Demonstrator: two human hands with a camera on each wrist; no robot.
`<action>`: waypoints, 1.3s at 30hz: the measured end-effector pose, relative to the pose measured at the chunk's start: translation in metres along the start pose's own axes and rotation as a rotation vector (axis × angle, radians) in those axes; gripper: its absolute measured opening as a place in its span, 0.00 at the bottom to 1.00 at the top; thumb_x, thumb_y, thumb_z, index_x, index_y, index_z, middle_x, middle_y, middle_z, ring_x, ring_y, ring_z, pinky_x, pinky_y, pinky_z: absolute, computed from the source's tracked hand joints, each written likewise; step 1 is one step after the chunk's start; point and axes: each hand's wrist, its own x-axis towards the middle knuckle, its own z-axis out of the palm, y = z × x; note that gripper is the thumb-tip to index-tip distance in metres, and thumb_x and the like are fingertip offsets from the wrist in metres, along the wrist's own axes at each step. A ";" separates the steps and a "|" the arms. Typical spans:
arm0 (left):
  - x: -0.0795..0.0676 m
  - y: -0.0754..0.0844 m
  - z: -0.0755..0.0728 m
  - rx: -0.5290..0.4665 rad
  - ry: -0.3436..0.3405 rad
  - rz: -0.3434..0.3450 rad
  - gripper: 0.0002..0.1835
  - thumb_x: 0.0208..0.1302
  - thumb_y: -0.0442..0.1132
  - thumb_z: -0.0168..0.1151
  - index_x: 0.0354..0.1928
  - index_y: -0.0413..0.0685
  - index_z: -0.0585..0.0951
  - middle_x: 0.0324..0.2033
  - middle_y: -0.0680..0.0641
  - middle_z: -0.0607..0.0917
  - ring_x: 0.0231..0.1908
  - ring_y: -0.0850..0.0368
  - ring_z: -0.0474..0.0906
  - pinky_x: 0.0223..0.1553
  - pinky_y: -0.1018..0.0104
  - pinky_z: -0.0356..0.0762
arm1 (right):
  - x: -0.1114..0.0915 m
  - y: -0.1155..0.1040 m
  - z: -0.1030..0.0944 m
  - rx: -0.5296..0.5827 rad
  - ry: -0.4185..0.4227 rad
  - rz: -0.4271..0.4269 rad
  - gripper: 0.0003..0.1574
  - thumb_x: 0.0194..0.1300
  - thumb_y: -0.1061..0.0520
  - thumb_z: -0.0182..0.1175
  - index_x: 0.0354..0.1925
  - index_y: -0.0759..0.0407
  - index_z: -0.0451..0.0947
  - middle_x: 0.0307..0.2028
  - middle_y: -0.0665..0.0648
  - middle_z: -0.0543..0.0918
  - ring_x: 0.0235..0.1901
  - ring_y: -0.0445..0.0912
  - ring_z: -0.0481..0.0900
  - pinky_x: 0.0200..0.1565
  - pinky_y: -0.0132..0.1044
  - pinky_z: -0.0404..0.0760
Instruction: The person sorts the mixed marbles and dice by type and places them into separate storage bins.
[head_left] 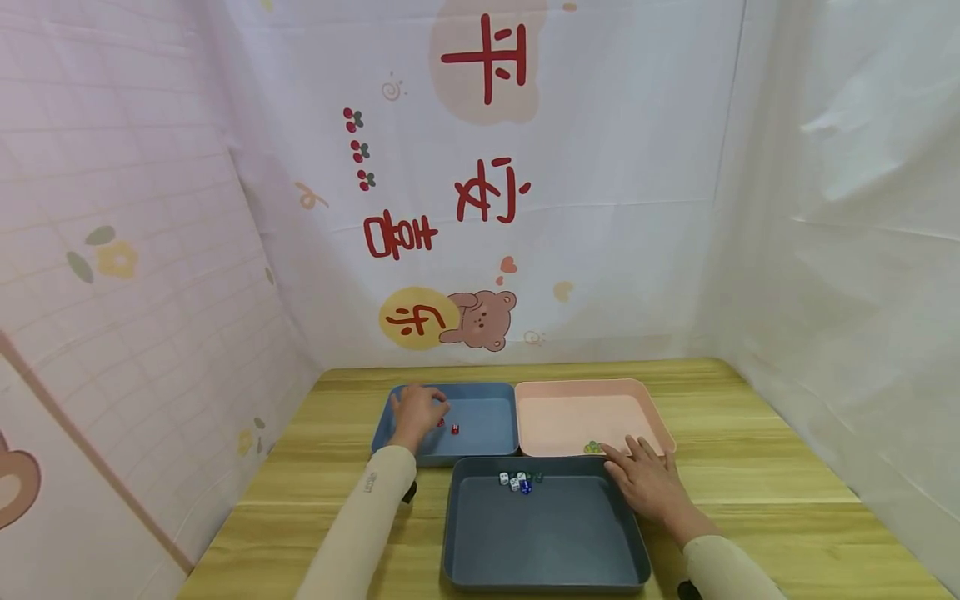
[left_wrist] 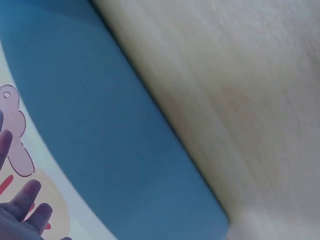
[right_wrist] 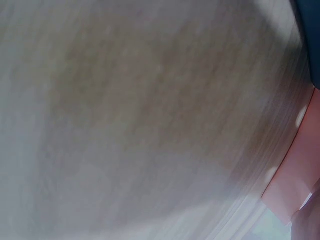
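White sheeting (head_left: 622, 208) printed with red characters backs a wood-grain table (head_left: 750, 483). Left hand (head_left: 417, 410) hovers above the blue tray's (head_left: 487, 408) left edge, with two red dice (head_left: 455, 429) just right of its fingertips; whether thumb and index finger pinch anything, I cannot tell. Right hand (head_left: 647, 479), fingers spread and gripping nothing, lies across the pink tray's (head_left: 577, 400) near edge, by its right corner, just beside yellow-green dice (head_left: 592, 447). White dice (head_left: 514, 483) and blue dice (head_left: 527, 487) (clustered) sit along the dark gray tray's (head_left: 547, 542) far edge, between the hands.
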 end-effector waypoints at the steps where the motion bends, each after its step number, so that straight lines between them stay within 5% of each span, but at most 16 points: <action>1: 0.000 0.000 0.000 -0.013 -0.002 0.002 0.08 0.63 0.45 0.69 0.40 0.52 0.89 0.55 0.40 0.81 0.64 0.35 0.65 0.66 0.27 0.44 | 0.000 0.000 0.000 0.000 -0.001 0.001 0.29 0.78 0.43 0.45 0.68 0.53 0.72 0.68 0.73 0.65 0.69 0.71 0.57 0.62 0.77 0.47; 13: -0.008 0.013 -0.006 -0.160 -0.042 0.108 0.11 0.62 0.45 0.70 0.44 0.50 0.89 0.60 0.38 0.77 0.64 0.36 0.66 0.65 0.31 0.50 | 0.000 0.001 0.001 -0.003 0.015 -0.005 0.28 0.78 0.43 0.46 0.68 0.53 0.72 0.68 0.73 0.65 0.69 0.71 0.57 0.62 0.77 0.47; 23: -0.035 0.042 -0.009 -0.230 -0.157 0.190 0.11 0.63 0.46 0.70 0.44 0.50 0.88 0.65 0.38 0.73 0.66 0.34 0.62 0.64 0.30 0.52 | 0.000 0.001 0.002 -0.015 0.022 -0.011 0.28 0.78 0.43 0.46 0.68 0.53 0.73 0.68 0.73 0.66 0.68 0.71 0.59 0.62 0.77 0.48; 39: -0.081 0.046 0.024 -0.084 -0.243 0.394 0.06 0.58 0.46 0.74 0.35 0.54 0.90 0.61 0.37 0.75 0.64 0.37 0.65 0.65 0.34 0.52 | -0.001 0.000 0.000 -0.003 0.016 -0.014 0.28 0.78 0.43 0.46 0.68 0.53 0.72 0.68 0.73 0.66 0.68 0.71 0.58 0.62 0.77 0.46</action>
